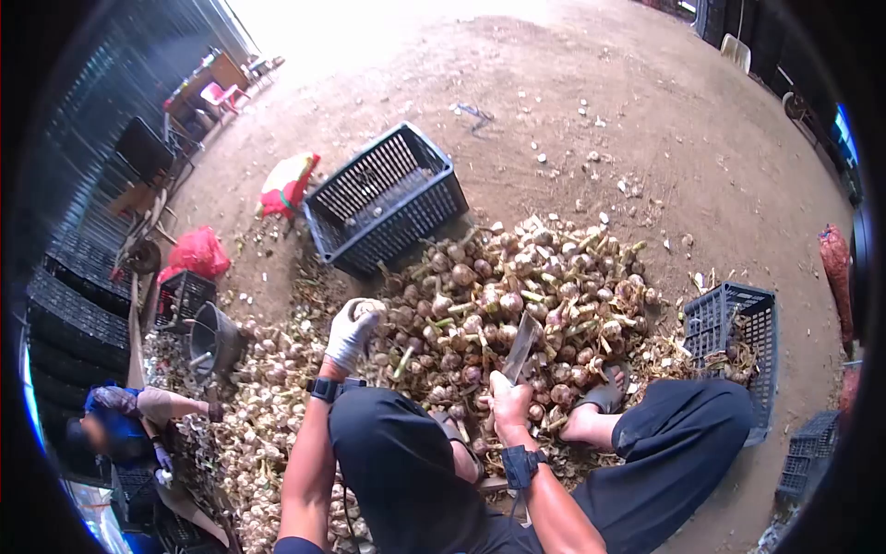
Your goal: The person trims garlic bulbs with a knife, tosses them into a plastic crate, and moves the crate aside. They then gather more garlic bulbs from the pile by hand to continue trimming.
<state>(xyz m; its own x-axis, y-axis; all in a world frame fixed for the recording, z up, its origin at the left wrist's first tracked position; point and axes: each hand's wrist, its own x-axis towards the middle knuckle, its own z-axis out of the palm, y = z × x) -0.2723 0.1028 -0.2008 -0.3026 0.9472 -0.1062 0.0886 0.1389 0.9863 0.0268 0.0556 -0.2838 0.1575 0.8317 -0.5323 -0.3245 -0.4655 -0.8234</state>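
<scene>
My left hand [351,337], in a white glove, is closed round a pale garlic bulb [369,308] above the left side of the heap. In my bare right hand [509,404] is a knife [523,347], its broad blade pointing up and away from me over the garlic. A large heap of garlic bulbs with cut and long stalks [498,286] lies on the ground between my feet and beyond. To the left of my knee spreads a second pile of paler garlic bulbs [263,425].
Past the heap stands a dark plastic crate [441,196], with a red and white bag [289,185] beside it. Another crate [764,369] is at my right, near my knee. On the left are a bucket [221,337], a red bag [198,251] and another person [125,406].
</scene>
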